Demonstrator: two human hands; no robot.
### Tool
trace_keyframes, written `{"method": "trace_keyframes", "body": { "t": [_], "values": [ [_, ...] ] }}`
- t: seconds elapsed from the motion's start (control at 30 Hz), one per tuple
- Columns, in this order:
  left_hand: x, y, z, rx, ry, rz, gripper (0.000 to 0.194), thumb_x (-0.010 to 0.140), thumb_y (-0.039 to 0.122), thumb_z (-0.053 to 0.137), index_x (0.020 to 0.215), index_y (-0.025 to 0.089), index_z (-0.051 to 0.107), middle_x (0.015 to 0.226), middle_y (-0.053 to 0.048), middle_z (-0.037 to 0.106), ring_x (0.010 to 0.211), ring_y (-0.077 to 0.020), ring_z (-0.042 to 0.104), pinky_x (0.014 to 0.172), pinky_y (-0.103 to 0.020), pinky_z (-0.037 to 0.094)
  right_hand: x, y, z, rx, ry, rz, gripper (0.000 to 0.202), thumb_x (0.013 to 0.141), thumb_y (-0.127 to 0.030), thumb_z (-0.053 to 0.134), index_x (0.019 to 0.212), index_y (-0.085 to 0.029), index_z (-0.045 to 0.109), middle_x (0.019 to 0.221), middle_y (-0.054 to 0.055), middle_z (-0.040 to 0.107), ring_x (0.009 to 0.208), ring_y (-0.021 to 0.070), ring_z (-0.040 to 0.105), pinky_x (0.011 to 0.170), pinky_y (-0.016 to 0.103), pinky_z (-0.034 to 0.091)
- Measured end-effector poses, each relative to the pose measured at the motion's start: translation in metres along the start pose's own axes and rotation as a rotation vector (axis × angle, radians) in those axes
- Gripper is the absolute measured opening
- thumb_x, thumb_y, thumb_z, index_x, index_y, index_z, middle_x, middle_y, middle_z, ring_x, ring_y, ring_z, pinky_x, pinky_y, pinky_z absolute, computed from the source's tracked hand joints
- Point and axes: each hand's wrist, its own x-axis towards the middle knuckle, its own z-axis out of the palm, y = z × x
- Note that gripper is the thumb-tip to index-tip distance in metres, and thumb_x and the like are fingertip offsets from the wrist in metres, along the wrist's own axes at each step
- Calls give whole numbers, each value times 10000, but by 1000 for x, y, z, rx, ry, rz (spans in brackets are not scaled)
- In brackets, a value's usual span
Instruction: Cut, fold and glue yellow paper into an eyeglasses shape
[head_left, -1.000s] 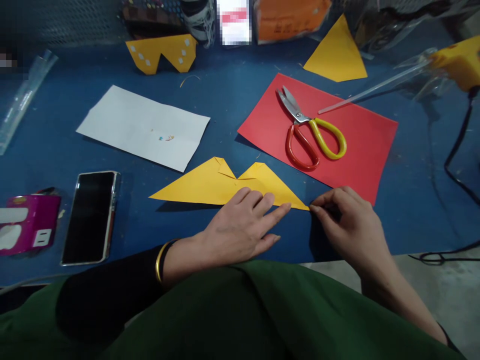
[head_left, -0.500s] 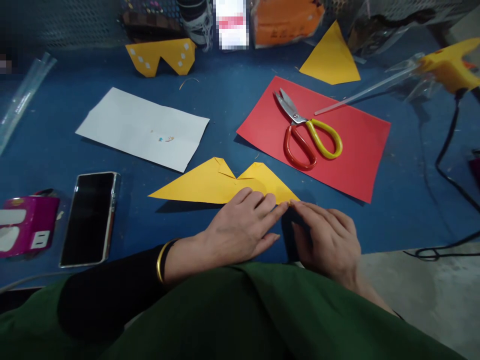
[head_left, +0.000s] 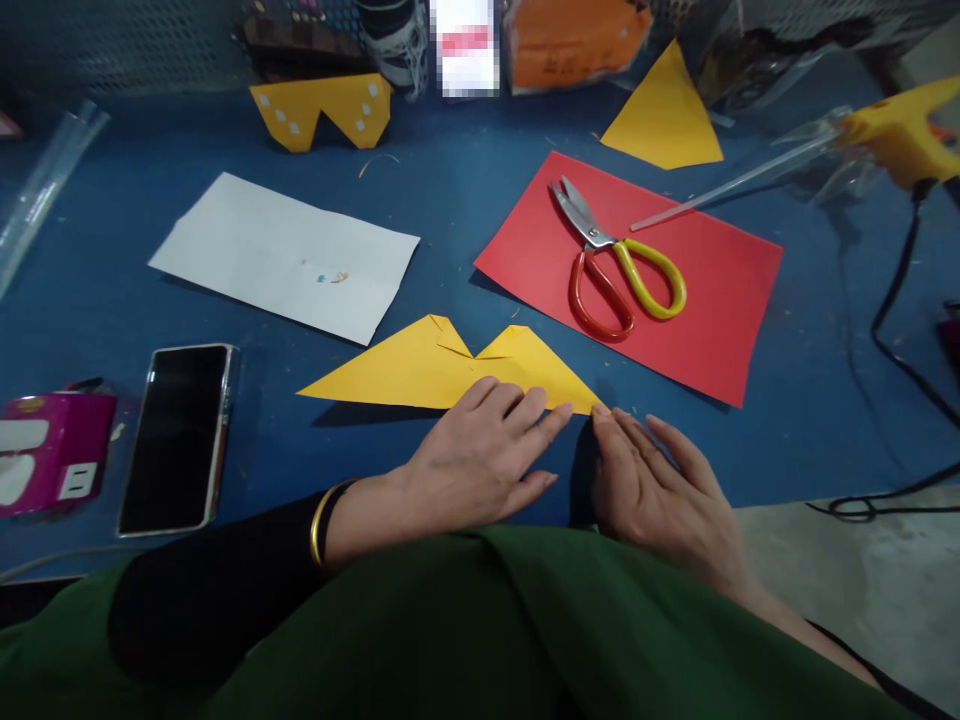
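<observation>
A folded yellow paper (head_left: 375,370) with a V-shaped notch in its upper edge lies in front of me on the blue table. My left hand (head_left: 484,445) rests over its lower middle, fingers stretched and pressing the sheet flat. At the paper's right corner is my right hand (head_left: 664,490), a fingertip touching the point and the other fingers extended to the right. Part of the paper's lower edge is hidden beneath my left hand. Just beyond, scissors (head_left: 592,237) with one red and one yellow handle lie on a red sheet (head_left: 705,310).
A white sheet (head_left: 255,240) with small scraps lies left of centre. A phone (head_left: 180,440) and a magenta box (head_left: 75,440) are at the left. Yellow cutouts (head_left: 300,105) and a yellow piece (head_left: 666,120) lie farther back. A yellow glue gun (head_left: 900,130) with a cord is at the right.
My right hand has slid a little to the right along the paper's lower edge to its corner, its fingers more spread. My left hand has barely moved.
</observation>
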Motion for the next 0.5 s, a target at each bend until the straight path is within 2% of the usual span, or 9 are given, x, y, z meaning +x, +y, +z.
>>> {"method": "trace_keyframes", "body": {
  "t": [0.17, 0.33, 0.4, 0.5],
  "values": [
    [0, 1, 0, -8, -15, -24, 579, 977, 471, 486, 1445, 128, 480, 1222, -141, 589, 1046, -288, 524, 945, -426, 385, -12, 3, -4, 21, -66, 89, 517, 927, -101, 492, 1434, -42, 416, 1242, 199, 693, 1089, 276, 713, 1023, 456, 473],
    [0, 3, -1, -11, -21, -36, 576, 970, 471, 496, 1433, 130, 490, 1214, -140, 592, 1049, -294, 518, 947, -431, 384, -8, 1, -5, 105, -11, 210, 595, 911, -177, 546, 1472, -66, 383, 1199, 197, 721, 1139, 328, 684, 1049, 511, 445],
    [1, 4, -1, 1, -15, -34, 577, 972, 476, 489, 1429, 124, 491, 1201, -139, 597, 1043, -289, 516, 938, -430, 384, -3, -5, 0, 160, 21, 255, 628, 921, -213, 542, 1504, -86, 345, 1237, 193, 705, 1190, 323, 656, 1054, 495, 450],
    [1, 4, -1, 36, -18, -15, 592, 969, 472, 490, 1427, 96, 485, 1196, -132, 605, 1033, -281, 516, 942, -427, 378, 1, -18, 12, 282, 26, 234, 678, 948, -222, 486, 1560, -88, 227, 1316, 196, 662, 1241, 287, 627, 1038, 445, 481]
  ]
}}
